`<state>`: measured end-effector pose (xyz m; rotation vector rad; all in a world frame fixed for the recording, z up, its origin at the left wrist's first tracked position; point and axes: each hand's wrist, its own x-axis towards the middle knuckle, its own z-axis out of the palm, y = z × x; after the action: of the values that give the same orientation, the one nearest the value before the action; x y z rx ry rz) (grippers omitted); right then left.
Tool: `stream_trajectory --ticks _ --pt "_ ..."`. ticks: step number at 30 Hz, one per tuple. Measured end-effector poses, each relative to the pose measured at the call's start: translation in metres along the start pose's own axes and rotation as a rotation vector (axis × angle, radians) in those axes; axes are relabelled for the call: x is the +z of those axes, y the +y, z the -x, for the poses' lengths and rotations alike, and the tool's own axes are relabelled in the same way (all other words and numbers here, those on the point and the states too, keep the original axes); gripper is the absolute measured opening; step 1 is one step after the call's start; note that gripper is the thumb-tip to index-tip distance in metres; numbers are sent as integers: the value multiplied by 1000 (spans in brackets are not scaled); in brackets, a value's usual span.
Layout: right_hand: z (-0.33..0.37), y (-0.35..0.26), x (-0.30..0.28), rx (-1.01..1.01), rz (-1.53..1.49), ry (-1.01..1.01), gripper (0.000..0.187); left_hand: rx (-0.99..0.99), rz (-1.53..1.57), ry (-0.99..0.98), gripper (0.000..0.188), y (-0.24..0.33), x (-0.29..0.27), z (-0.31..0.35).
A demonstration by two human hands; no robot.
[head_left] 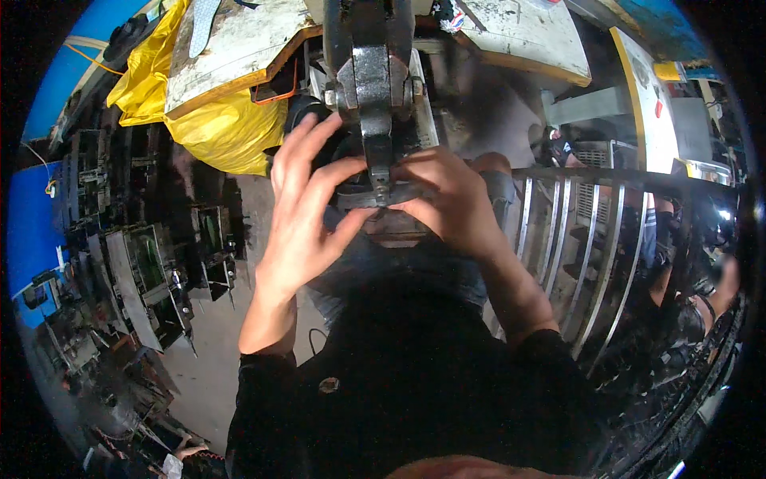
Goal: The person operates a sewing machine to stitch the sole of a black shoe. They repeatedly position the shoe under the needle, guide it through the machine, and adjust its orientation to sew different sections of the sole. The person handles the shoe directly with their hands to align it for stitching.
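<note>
Directly in front of me a heavy black machine head (381, 88) reaches down, with a large bolt on each side. Its narrow tip (381, 188) meets a dark, flat, curved piece (355, 196) whose kind I cannot make out. At the left end of this piece my left hand (307, 199) pinches it between thumb and forefinger, the other fingers raised and spread. My right hand (447, 195) grips the right side, fingers bent over it and thumb beneath, close beside the tip. The palms and part of the piece are hidden.
White worktops with worn wooden edges (247, 48) (531, 36) flank the machine. A yellow plastic bag (227, 132) hangs at the left. Dark metal racks or fixtures (144, 279) stand on the left floor. A metal-barred rack (590, 263) is close on my right.
</note>
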<state>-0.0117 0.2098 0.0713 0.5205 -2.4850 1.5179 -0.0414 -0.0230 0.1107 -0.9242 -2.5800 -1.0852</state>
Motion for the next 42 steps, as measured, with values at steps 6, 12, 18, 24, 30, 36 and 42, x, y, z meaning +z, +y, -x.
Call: stream_trajectory --ticks 6,12,18,24,30,36,42 --pt "-14 -20 -11 -116 188 -71 39 -160 308 -28 40 -9 9 8" --pt "-20 -23 -20 -134 177 -101 39 -304 604 81 41 -19 37 22" --pt "-8 -15 -26 -96 44 -30 43 -483 777 76 42 -8 49 24" --pt "-8 -20 -29 -111 53 -34 47 -490 851 110 45 -4 54 25" --pt "-7 -12 -29 -165 35 17 65 -519 995 162 44 -4 56 25" --pt "73 103 -3 266 -144 160 113 -532 1142 176 59 -13 70 34" --pt "92 158 9 600 -485 26 94 -629 1408 287 58 -3 75 27"
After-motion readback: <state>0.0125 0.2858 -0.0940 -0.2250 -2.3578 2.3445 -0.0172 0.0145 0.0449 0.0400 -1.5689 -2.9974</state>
